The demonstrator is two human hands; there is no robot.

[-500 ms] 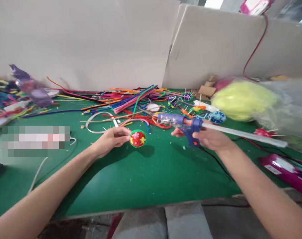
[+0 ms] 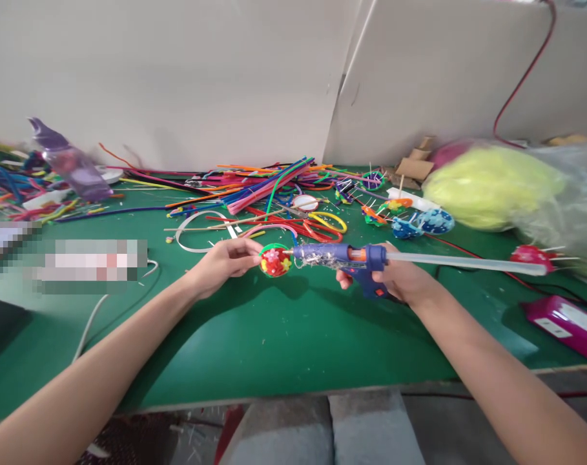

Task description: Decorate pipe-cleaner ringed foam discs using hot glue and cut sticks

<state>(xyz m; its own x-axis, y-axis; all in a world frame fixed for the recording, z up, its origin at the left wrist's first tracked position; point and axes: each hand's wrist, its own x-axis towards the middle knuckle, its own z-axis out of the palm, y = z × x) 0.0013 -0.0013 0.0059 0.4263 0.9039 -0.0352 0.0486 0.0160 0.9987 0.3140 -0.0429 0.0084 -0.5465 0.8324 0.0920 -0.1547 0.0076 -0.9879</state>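
Note:
Pinched in the fingertips of my left hand is a small round red ornament with yellow and pink flowers and a green rim. My right hand grips a blue hot glue gun, its nozzle pointing left. The nozzle tip is at the ornament's right edge; whether it touches I cannot tell. A long translucent glue stick juts out of the gun's back end to the right. Both hands are held above the green table.
Behind the hands lies a heap of coloured pipe cleaners. Blue ornaments and a red one rest at right, near a bag of yellow material. A purple bottle stands at left; a magenta device lies at right.
The glue gun has moved left and slightly down, bringing its nozzle to the ornament. My left hand still pinches the ornament. The camera view has shifted a little.

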